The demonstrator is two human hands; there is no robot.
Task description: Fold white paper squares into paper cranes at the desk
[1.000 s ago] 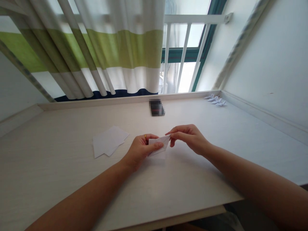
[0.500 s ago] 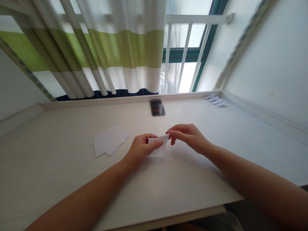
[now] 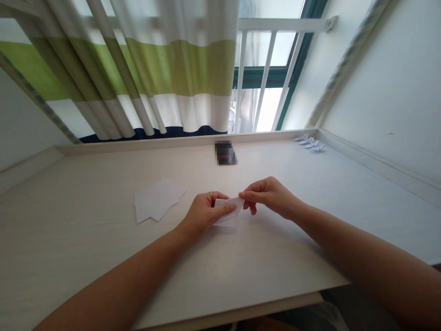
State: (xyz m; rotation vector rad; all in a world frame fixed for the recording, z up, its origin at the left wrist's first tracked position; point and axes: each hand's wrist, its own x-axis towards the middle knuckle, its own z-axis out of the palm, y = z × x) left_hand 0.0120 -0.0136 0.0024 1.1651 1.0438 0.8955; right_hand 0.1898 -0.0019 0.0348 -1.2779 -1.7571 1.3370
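Note:
A small folded sheet of white paper (image 3: 225,217) is held just above the table, in front of me. My left hand (image 3: 206,210) grips it from the left, thumb pressed on top and fingers behind; a ring shows on one finger. At the paper's upper right corner, my right hand (image 3: 265,193) pinches the tip between thumb and index finger, its other fingers curled below. Left of my hands, several loose white paper sheets (image 3: 156,200) lie overlapping on the table.
The pale wooden table (image 3: 86,257) has a raised rim at the back and sides. A dark blurred-out object (image 3: 225,153) lies near the back rim. Several small folded paper figures (image 3: 312,143) sit in the far right corner. A striped curtain (image 3: 179,69) hangs behind.
My right thumb and index finger have closed on the paper's upper right corner. The folded paper and my left hand have shifted slightly right.

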